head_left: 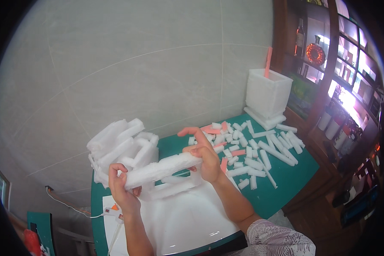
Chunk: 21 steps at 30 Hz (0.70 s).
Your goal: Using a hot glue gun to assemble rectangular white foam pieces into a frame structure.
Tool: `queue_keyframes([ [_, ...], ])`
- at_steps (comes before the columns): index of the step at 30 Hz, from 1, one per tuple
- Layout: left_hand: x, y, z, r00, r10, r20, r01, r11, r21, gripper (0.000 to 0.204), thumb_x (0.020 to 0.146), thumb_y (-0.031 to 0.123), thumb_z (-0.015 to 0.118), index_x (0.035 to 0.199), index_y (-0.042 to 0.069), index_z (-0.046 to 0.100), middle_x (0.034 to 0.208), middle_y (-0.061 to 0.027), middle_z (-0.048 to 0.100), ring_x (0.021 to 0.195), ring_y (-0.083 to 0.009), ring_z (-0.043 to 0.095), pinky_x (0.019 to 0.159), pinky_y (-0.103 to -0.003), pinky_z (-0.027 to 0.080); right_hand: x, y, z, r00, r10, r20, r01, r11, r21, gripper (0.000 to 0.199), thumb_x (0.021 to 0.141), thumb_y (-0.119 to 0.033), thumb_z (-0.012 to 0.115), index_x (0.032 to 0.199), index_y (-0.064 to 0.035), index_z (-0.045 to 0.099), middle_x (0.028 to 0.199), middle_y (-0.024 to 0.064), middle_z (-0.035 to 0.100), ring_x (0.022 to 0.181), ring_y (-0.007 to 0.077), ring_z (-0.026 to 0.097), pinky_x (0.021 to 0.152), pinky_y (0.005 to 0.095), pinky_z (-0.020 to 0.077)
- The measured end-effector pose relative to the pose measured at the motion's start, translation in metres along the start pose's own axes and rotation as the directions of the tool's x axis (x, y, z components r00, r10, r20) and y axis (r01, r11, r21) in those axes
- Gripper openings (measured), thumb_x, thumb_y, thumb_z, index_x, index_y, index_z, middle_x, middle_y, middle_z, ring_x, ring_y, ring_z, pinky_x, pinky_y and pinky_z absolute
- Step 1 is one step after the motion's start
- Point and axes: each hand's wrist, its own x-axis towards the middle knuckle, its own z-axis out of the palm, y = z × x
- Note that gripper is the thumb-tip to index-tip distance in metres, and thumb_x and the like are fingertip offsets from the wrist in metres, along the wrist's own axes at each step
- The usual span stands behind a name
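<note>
A long, rough-edged white foam bar (163,169) is held level between my two hands. My left hand (124,194) is closed round its left end. At the other end, my right hand (208,161) grips the bar, with its index finger raised and bent away. Just below and behind the bar is a white foam frame-like piece (174,189), partly hidden by the bar and hands. I cannot tell whether the two pieces touch. Under them lies a glossy white sheet (179,222).
On the green table (294,187), white foam offcuts (278,152) and pink strips lie scattered at right. A white foam box (266,94) stands behind them. Larger foam pieces (119,147) are heaped at left. A power strip (111,210) lies by my left forearm. Shelves hold bottles (315,52).
</note>
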Motion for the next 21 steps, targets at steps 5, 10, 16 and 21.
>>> queue_keyframes([
  [5,0.0,0.001,0.002,1.0,-0.004,0.003,0.004,1.0,-0.004,0.021,0.091,0.032,0.045,0.092,0.011,0.043,0.052,0.0031,0.041,0.036,-0.0042,0.034,0.032,-0.02,0.023,0.001,0.001,0.0,1.0,-0.018,-0.005,0.018,1.0,-0.018,0.051,0.079,-0.019,0.04,0.127,-0.0032,0.036,0.061,0.002,0.05,0.059,0.0092,0.044,0.053,0.0226,0.033],
  [10,0.001,0.001,0.0,0.999,-0.018,-0.037,0.018,1.0,-0.023,0.021,0.089,0.03,0.047,0.092,0.01,0.044,0.057,-0.0007,0.046,0.04,-0.0067,0.039,0.036,-0.022,0.028,0.005,0.006,0.0,0.996,0.024,-0.09,-0.039,0.985,-0.169,0.041,0.085,-0.031,0.041,0.112,-0.0016,0.05,0.064,0.0055,0.055,0.054,0.0125,0.047,0.052,0.0244,0.0383],
  [16,0.004,0.002,0.005,0.993,-0.042,-0.11,0.042,0.999,0.006,0.024,0.091,0.035,0.046,0.092,0.011,0.046,0.057,0.0016,0.042,0.041,-0.006,0.037,0.036,-0.021,0.028,0.008,0.025,-0.016,0.98,0.188,-0.072,-0.196,0.972,-0.13,0.044,0.098,-0.04,0.034,0.089,-0.0038,0.059,0.06,0.0031,0.049,0.056,0.0129,0.046,0.057,0.0256,0.0385],
  [21,0.005,-0.002,-0.003,0.997,-0.072,-0.022,0.071,0.997,-0.03,0.02,0.091,0.027,0.048,0.096,0.008,0.048,0.064,-0.0035,0.051,0.045,-0.0083,0.042,0.041,-0.023,0.032,0.005,0.01,-0.01,0.977,0.214,-0.018,-0.214,0.977,0.009,0.041,0.098,-0.04,0.035,0.085,-0.0069,0.055,0.064,0.0001,0.046,0.06,0.0091,0.044,0.057,0.0239,0.0339],
])
